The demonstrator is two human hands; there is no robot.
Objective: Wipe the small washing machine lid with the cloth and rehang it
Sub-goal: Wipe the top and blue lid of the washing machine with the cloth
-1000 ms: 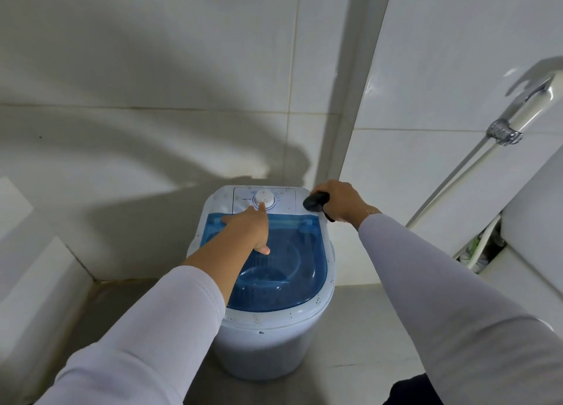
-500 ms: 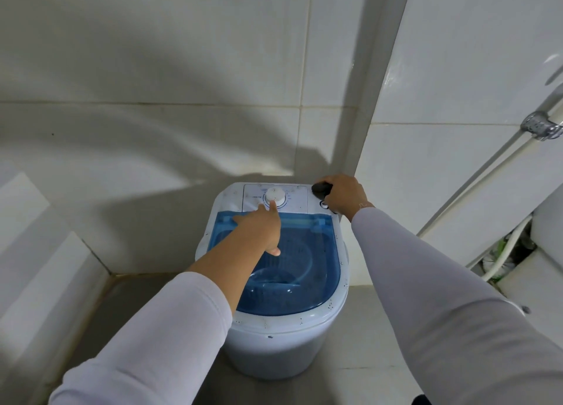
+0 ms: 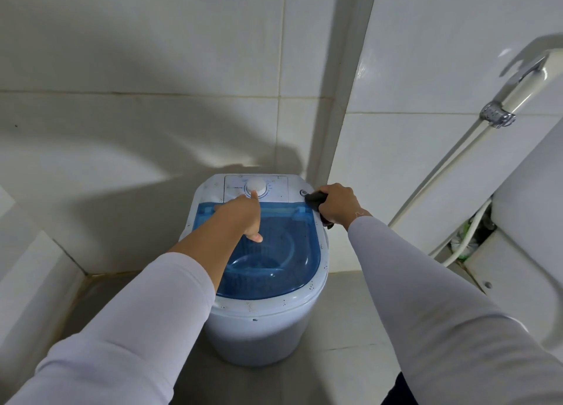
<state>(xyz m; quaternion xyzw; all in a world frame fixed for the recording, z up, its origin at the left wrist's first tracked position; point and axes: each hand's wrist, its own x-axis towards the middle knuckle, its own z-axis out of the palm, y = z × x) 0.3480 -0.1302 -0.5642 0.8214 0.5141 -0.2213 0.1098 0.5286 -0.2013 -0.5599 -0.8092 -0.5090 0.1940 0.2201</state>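
Now the washer point(image 3: 268, 322) sits lower in the view than half a second ago, and the wall pipe point(image 3: 457, 151) with its metal clamp point(image 3: 497, 117) reaches further into frame at right. Left hand point(image 3: 240, 218) stays stretched over the blue lid point(image 3: 274, 261), forefinger extended to the white dial point(image 3: 256, 186) on the control panel, thumb hanging above the lid; its grip is open and empty. Right hand point(image 3: 338, 205) remains at the washer's rear right corner, its grip closed on a dark object point(image 3: 315, 199) whose nature cannot be told; it has shifted slightly toward the panel's edge. No cloth can be made out. The lid lies shut on the tub, its front rim curved and speckled with dark spots. The washer stands on the floor point(image 3: 350, 359) in the corner, close to the back wall point(image 3: 152, 130) and the right wall point(image 3: 457, 54). Bare floor lies on both sides and in front. A raised tiled ledge point(image 3: 27, 282) bounds the left; a white fixture point(image 3: 530, 252) crowds the right edge, with hoses in the gap beside it.
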